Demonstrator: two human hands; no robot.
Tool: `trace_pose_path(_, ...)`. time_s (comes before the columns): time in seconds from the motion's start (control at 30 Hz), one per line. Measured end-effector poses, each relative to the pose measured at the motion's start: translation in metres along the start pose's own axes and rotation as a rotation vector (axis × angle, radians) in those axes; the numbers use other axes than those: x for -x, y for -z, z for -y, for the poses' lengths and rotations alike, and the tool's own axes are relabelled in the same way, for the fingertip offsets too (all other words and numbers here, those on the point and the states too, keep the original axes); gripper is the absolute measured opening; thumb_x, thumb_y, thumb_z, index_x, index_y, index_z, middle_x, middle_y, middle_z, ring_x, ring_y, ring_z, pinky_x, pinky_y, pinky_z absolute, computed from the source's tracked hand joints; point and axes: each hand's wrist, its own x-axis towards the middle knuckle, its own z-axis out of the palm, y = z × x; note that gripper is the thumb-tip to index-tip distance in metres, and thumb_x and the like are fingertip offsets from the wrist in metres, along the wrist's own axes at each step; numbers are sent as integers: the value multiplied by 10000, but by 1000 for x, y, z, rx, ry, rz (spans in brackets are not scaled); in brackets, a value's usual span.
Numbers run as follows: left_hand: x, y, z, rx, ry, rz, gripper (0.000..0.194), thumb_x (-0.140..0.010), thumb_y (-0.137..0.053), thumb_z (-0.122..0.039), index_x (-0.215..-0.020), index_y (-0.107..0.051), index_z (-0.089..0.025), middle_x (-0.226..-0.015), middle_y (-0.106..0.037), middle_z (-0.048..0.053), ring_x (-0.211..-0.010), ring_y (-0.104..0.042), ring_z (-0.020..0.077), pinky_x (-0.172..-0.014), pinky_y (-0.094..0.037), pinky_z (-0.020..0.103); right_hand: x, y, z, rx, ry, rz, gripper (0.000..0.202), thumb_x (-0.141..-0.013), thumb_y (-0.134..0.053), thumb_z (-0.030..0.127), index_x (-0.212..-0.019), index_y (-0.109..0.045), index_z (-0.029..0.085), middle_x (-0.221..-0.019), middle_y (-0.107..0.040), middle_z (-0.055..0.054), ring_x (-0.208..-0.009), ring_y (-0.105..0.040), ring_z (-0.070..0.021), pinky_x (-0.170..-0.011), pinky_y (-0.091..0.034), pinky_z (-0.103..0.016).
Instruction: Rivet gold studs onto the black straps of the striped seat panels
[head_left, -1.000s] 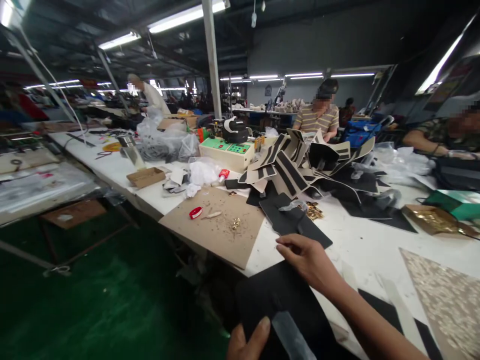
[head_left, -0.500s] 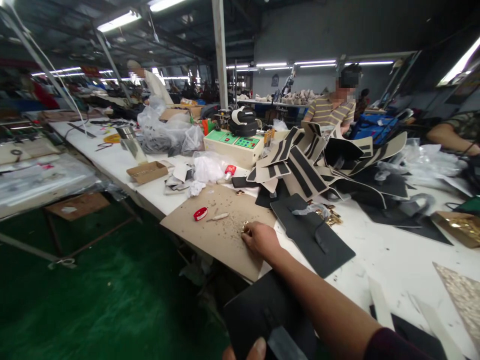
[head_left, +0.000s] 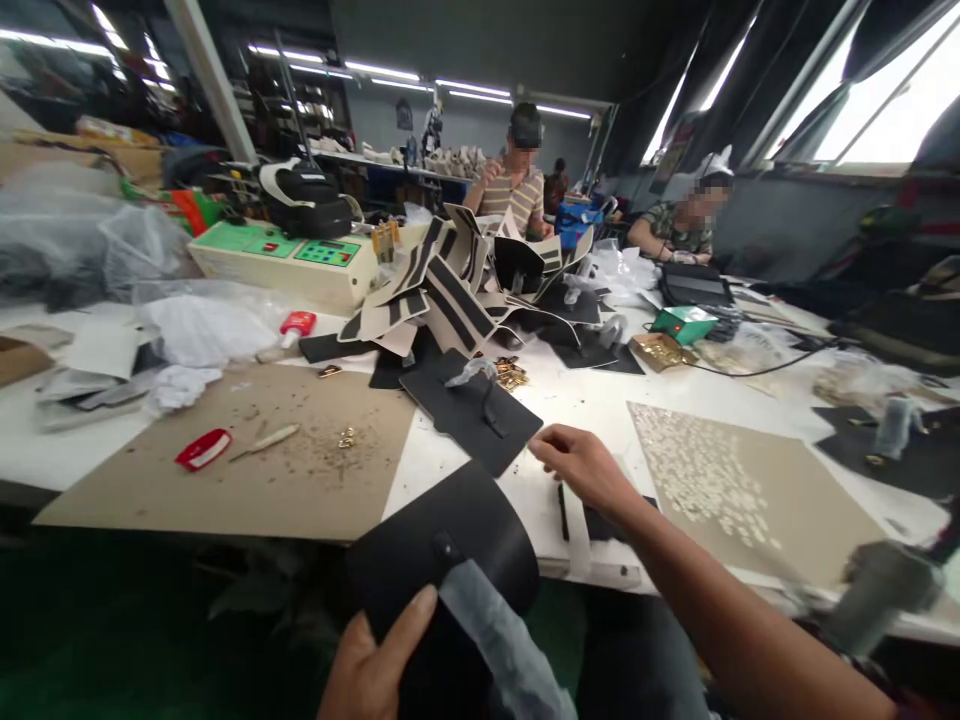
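My left hand (head_left: 382, 655) grips a curved black panel (head_left: 457, 530) at the bottom centre, thumb on its face beside a strap wrapped in translucent plastic (head_left: 499, 640). My right hand (head_left: 581, 462) hovers over the white table (head_left: 420, 465), fingers pinched together; whatever they may hold is too small to make out. Just left of it lies a flat black panel (head_left: 480, 415) with a plastic-wrapped strap. Small gold metal pieces (head_left: 347, 437) rest on the brown board (head_left: 262, 500), near a pointed tool (head_left: 266, 440) and a red ring-shaped item (head_left: 204, 450).
A pale green control box (head_left: 285, 262) stands at the back left. Striped panels (head_left: 450, 300) are heaped behind the flat panel, near gold parts (head_left: 510, 373). On the right is a board with small pale pieces (head_left: 697, 480). Two people (head_left: 517, 190) sit across the table.
The view has swung right. My right hand has left the brown board, where gold pieces now show, and moved right. My left hand and its black panel have come further into view.
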Motion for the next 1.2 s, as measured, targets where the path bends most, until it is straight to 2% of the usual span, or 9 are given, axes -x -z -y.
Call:
trace_pose_path(0.07,-13,-23,-16,113,84,142,556,-736,-872,-506,-1163,-773,-165,-1112,-815,113,-1117,-736,410,-935,-625,452,34,35,-37,13,-145,-85,306,-942,-606,483,-849,-739,224,-748,-716,5,-691,-657,-177,-613,-457,-272)
trace_pose_path(0.13,-30,-47,-28,195,124,228,559,-727,-891,-422,-1198,-754,-153,-1068,-821,121,-1013,-772,395,-866,-647,452,59,50,-62,34,-220,-128,297,-921,-631,481,-808,-758,237,-742,-729,7,-709,-668,-188,-640,-462,-284)
trace_pose_path(0.23,-58,-76,-37,205,133,283,521,-723,-888,-309,-1192,-748,-131,-1023,-825,139,-900,-795,366,-817,-659,452,71,46,-77,38,-226,-197,264,-918,-638,455,-846,-794,255,-857,-779,-2,-804,-705,-204,-734,-498,-296)
trace_pose_path(0.33,-79,-92,-39,168,131,290,484,-728,-866,-256,-1172,-746,-106,-982,-826,152,-829,-802,341,-783,-665,433,62,31,-75,47,-173,-274,238,-923,-642,432,-867,-806,270,-951,-781,-11,-910,-701,-213,-816,-494,-305)
trace_pose_path(0.5,-85,-92,-34,128,85,274,560,-763,-865,-273,-1275,-700,-114,-1032,-824,141,-922,-798,334,-829,-654,411,56,16,-77,136,-33,-282,227,-920,-656,387,-785,-799,273,-858,-727,-40,-945,-637,-250,-914,-440,-364)
trace_pose_path(0.67,-81,-92,-28,96,18,348,577,-810,-852,-342,-1314,-689,-112,-1126,-806,152,-1007,-782,340,-892,-632,410,74,20,-85,398,30,-281,187,-893,-661,260,-719,-728,252,-839,-695,-37,-894,-607,-233,-845,-410,-361)
trace_pose_path(0.87,-83,-92,-27,85,9,361,552,-790,-866,-370,-1248,-723,-98,-1091,-813,154,-983,-784,340,-939,-613,428,85,32,-86,431,96,-316,91,-865,-676,220,-922,-739,251,-950,-703,-46,-960,-607,-253,-906,-413,-386)
trace_pose_path(1.0,-81,-92,-28,106,5,361,569,-760,-885,-380,-1235,-734,-104,-1073,-817,148,-979,-784,337,-969,-598,434,73,36,-90,381,160,-236,237,-930,-644,251,-1135,-759,278,-986,-702,-49,-975,-613,-245,-915,-447,-369)
trace_pose_path(1.2,-81,-90,-26,89,-2,368,496,-755,-883,-392,-1144,-770,-107,-1044,-822,145,-957,-785,338,-910,-612,410,63,38,-91,427,161,-102,169,-957,-649,273,-1043,-792,295,-982,-713,-44,-983,-619,-245,-940,-453,-372)
